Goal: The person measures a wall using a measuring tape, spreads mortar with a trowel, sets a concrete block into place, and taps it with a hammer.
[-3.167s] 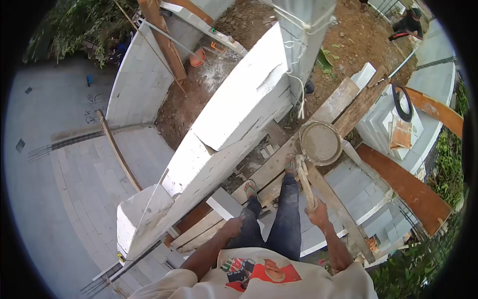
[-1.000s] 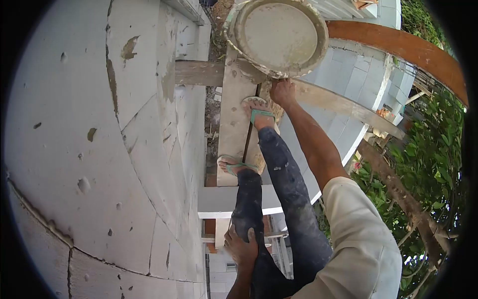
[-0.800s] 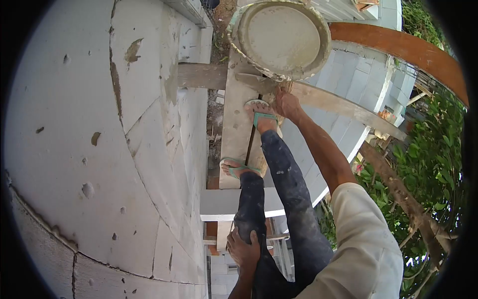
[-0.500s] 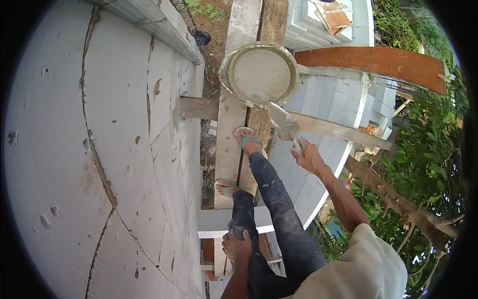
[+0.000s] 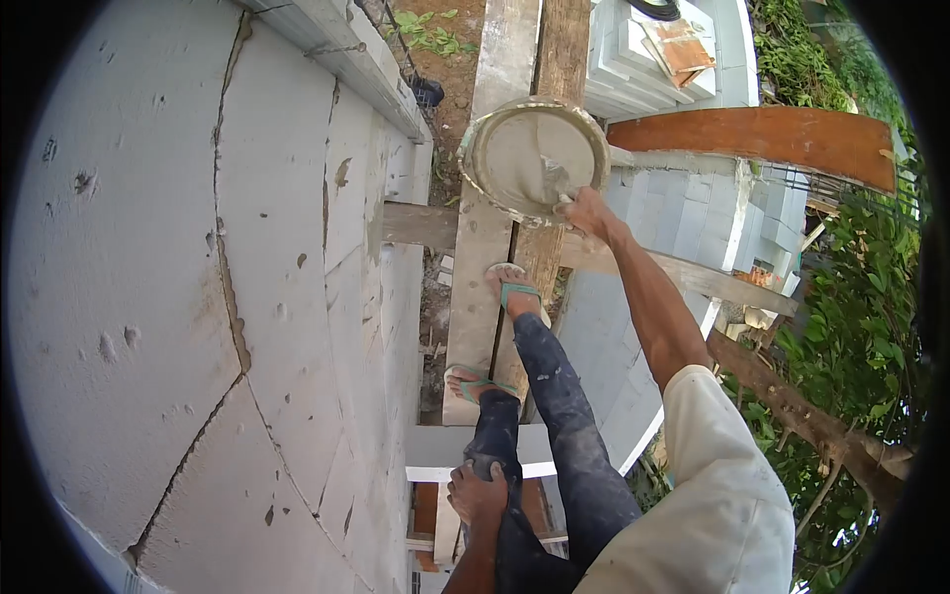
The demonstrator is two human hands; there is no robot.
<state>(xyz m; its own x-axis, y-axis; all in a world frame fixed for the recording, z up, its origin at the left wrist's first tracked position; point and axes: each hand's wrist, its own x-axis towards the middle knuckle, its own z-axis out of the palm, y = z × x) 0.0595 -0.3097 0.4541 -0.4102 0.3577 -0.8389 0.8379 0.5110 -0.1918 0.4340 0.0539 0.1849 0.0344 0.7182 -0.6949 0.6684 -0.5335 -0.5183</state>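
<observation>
My right hand (image 5: 586, 213) is closed on the handle of a trowel (image 5: 554, 178). The trowel's blade dips into wet grey mortar (image 5: 510, 158) near the right side of a round bucket (image 5: 473, 188), and part of the blade is hidden. Mortar is caked along the bucket's rim. My left hand (image 5: 478, 495) rests on my bent knee, fingers spread over the dark trouser leg (image 5: 495, 436), holding nothing.
I stand in green-strapped sandals (image 5: 517, 288) on wooden planks (image 5: 485, 238), which also carry the bucket. A pale block wall (image 5: 287, 297) with mortar joints rises at left. Stacked white blocks (image 5: 633, 59), a brown curved board (image 5: 752, 139) and leafy branches (image 5: 841, 346) are at right.
My right hand has reached forward, bringing the trowel from outside the bucket's rim into the mortar. My left hand stays on the knee. The view has shifted slightly.
</observation>
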